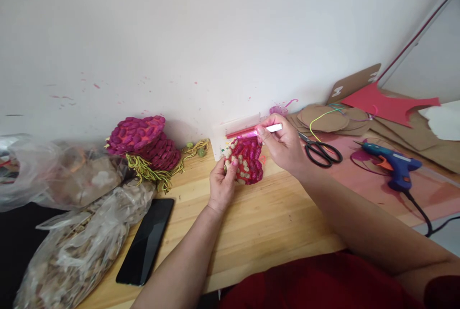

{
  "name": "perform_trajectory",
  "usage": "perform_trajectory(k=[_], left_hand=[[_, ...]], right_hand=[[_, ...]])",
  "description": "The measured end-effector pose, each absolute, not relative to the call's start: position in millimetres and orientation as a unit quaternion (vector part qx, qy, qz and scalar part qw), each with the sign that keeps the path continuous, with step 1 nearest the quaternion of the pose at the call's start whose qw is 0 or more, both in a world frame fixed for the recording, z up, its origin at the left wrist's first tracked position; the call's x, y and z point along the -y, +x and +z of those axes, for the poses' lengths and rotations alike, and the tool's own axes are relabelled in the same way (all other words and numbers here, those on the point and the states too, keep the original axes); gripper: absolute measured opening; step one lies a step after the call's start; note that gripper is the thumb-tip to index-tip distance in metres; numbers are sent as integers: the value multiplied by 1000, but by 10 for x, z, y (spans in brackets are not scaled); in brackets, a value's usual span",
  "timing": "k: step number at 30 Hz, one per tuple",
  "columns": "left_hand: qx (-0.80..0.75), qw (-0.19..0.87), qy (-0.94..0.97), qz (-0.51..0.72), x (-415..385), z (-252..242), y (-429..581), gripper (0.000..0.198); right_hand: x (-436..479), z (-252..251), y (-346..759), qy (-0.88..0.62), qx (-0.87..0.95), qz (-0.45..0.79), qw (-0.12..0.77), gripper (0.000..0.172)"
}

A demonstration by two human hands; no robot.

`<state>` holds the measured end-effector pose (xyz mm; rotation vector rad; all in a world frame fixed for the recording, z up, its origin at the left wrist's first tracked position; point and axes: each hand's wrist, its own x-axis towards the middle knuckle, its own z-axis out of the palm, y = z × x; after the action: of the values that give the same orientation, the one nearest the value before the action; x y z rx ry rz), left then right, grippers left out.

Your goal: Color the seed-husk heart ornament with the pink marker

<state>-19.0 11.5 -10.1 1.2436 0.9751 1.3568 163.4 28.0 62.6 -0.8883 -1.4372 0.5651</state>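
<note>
My left hand (223, 182) grips the near left edge of a small red piece (254, 155) covered in rows of raised lumps, its thumb on top. Many lumps are painted magenta; those near the thumb are pale beige. In my right hand (282, 143) is a white-barrelled marker (275, 128), held between thumb and fingers over the far edge of the piece. Its tip is too small to make out. A stack of similar magenta lumpy pieces (143, 139) stands to the left, with yellow-green cord (149, 167) beside it.
Black-handled scissors (321, 153) and brown cardboard discs (319, 117) lie to the right. Farther right are a blue glue gun (398, 165) with its cable and red sheet material (390, 103). A phone (145, 242) and plastic bags (86, 237) are at the left. A paint-spattered wall (201, 50) stands behind.
</note>
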Motion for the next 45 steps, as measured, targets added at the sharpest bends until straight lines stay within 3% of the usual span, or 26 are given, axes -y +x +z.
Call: perform_trajectory(k=[19, 37, 45], left_hand=[[-347, 599, 434, 577, -107, -35, -146, 39], [-346, 604, 426, 578, -112, -50, -143, 37], [-335, 608, 419, 586, -121, -58, -158, 37]], right_hand=[[-275, 617, 1635, -418, 645, 217, 602, 21], [-234, 614, 1573, -401, 659, 201, 604, 17], [-137, 613, 1488, -359, 727, 120, 573, 10]])
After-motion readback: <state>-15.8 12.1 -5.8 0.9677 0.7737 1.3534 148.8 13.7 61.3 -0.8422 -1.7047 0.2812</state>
